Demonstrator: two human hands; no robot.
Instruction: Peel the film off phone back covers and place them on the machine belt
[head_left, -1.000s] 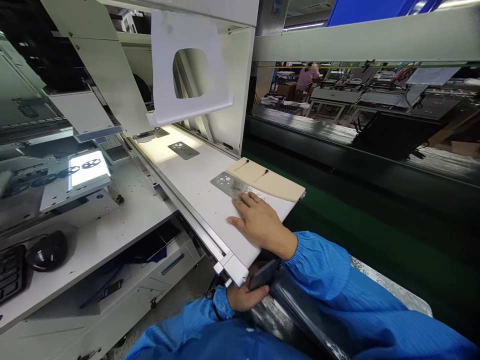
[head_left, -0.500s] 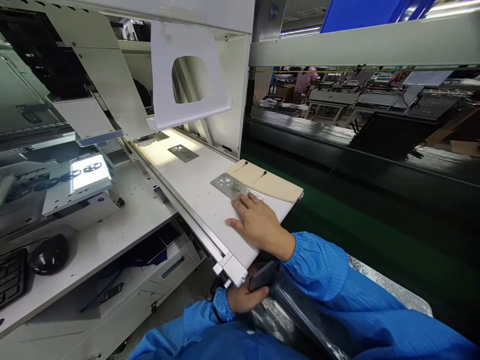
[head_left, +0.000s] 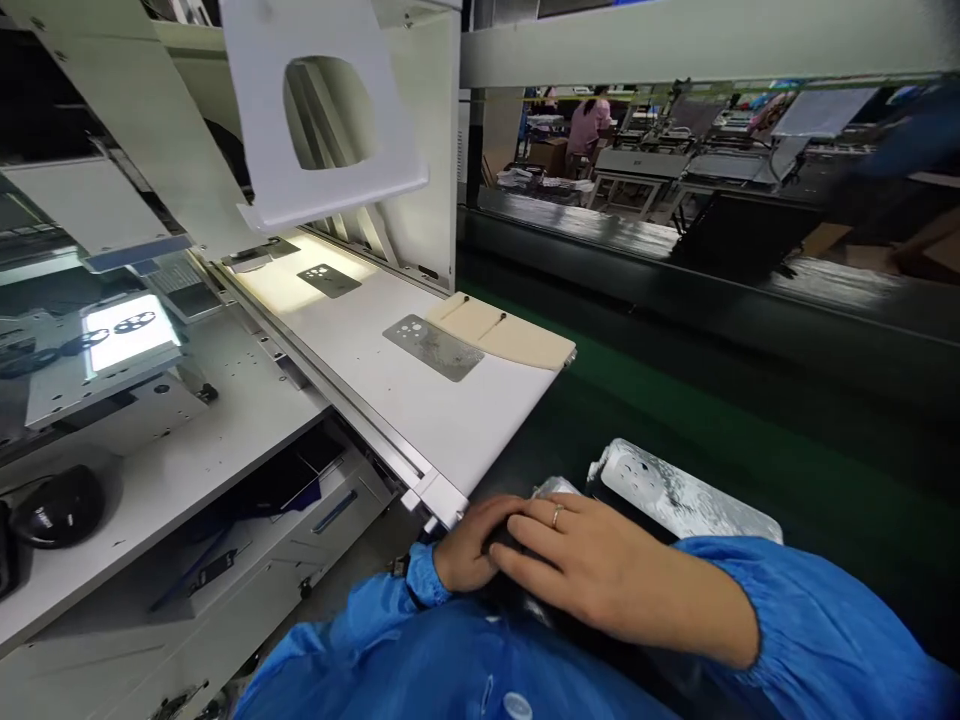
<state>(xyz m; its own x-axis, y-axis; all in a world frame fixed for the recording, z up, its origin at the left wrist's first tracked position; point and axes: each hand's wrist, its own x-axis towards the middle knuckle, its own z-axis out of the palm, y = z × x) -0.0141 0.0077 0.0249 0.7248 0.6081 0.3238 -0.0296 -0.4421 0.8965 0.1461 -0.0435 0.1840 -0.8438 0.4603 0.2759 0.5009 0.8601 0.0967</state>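
Observation:
My right hand (head_left: 592, 570) lies over my left hand (head_left: 469, 555) just below the near corner of the white conveyor belt (head_left: 465, 430). Both hands close round a dark flat part (head_left: 504, 545) that is mostly hidden by the fingers. A grey metal plate with round holes (head_left: 433, 346) lies flat on the belt against a beige guide block (head_left: 510, 336), apart from both hands. A second such plate (head_left: 328, 279) lies farther up the belt under the lit white hood (head_left: 322, 110).
A foil-wrapped stack (head_left: 679, 495) sits right of my hands on the green conveyor (head_left: 750, 440). At left stand a white bench with a lit panel (head_left: 124, 328) and a black mouse (head_left: 56, 508). Other people work at distant benches.
My right hand has left the holed plate on the belt and drawn back down onto my left hand and the dark part. The view has shifted downward.

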